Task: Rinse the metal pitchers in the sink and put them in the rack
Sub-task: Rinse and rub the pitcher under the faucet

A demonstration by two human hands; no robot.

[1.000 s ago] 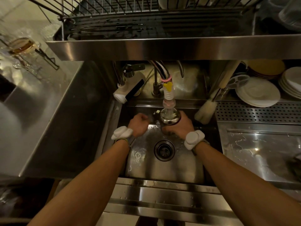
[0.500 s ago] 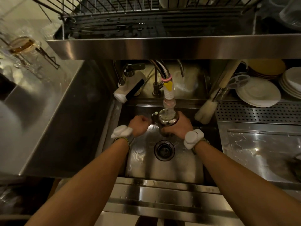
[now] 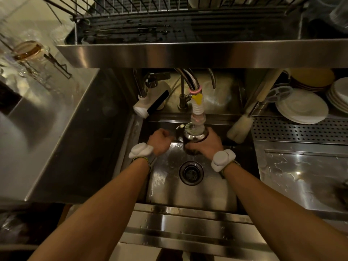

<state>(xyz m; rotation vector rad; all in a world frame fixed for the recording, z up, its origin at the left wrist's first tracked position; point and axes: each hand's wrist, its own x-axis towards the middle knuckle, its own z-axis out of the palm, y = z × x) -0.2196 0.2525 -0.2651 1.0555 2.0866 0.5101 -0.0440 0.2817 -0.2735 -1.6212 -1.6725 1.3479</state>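
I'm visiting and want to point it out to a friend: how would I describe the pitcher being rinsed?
Find the steel sink in the middle of the view. Above its round drain, under the white ribbed faucet nozzle, the right hand grips a metal pitcher. It is the only vessel in the basin, shiny and open-topped, unlike the white plates stacked to the right.

1. Left forearm [image 3: 105, 200] and right forearm [image 3: 263, 200], both bare up to the wrist.
2. On the left wrist, a white rounded two-lobed plastic device [image 3: 140, 150], smooth and matte.
3. Just below it, a thin yellow-green wrist strap [image 3: 141, 158].
4. On the right wrist, a matching white two-lobed device [image 3: 223, 160], larger in view.
5. Under that, a second yellow-green strap [image 3: 231, 165], dark at its edge.
6. Left hand [image 3: 160, 141] and right hand [image 3: 209, 146], bare.
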